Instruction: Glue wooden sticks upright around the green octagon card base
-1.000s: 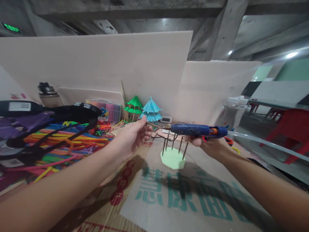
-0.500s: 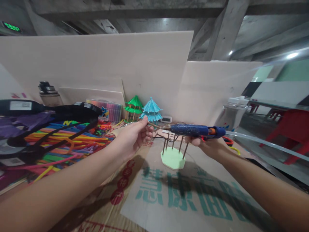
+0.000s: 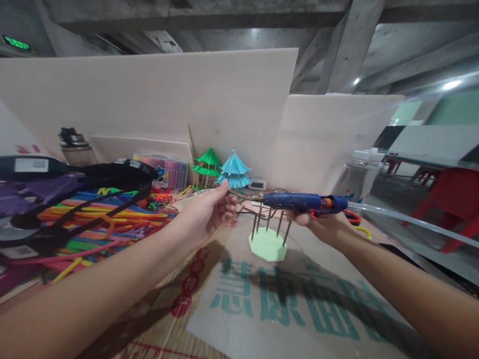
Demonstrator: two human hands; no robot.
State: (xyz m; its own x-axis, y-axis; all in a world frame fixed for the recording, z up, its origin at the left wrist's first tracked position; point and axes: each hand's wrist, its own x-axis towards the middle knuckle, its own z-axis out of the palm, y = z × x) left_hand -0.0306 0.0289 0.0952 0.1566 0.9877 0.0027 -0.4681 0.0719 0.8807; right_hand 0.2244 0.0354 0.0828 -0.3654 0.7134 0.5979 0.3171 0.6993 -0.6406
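Observation:
My left hand (image 3: pixel 213 212) pinches a thin brown stick (image 3: pixel 238 195) between thumb and fingers, its far end pointing right. My right hand (image 3: pixel 314 222) grips a blue hot glue gun (image 3: pixel 292 201), whose nozzle meets or nearly meets the stick's end; a red light glows near the handle. A long clear glue stick (image 3: pixel 404 217) trails from the back of the gun. Below the gun, a pale green octagonal base (image 3: pixel 268 247) rests on the table with several brown sticks standing upright on it.
Many coloured pipe cleaners (image 3: pixel 101 219) and black reels (image 3: pixel 112 174) lie at left. At the back stand a green paper pavilion (image 3: pixel 207 163), a blue one (image 3: pixel 234 167) and a marker set (image 3: pixel 174 172). A clear bottle (image 3: pixel 357 174) stands at right; a printed sheet (image 3: pixel 239 329) covers the table.
Hands, stick and glue gun hold nearly the same pose. The whole view has shifted very slightly.

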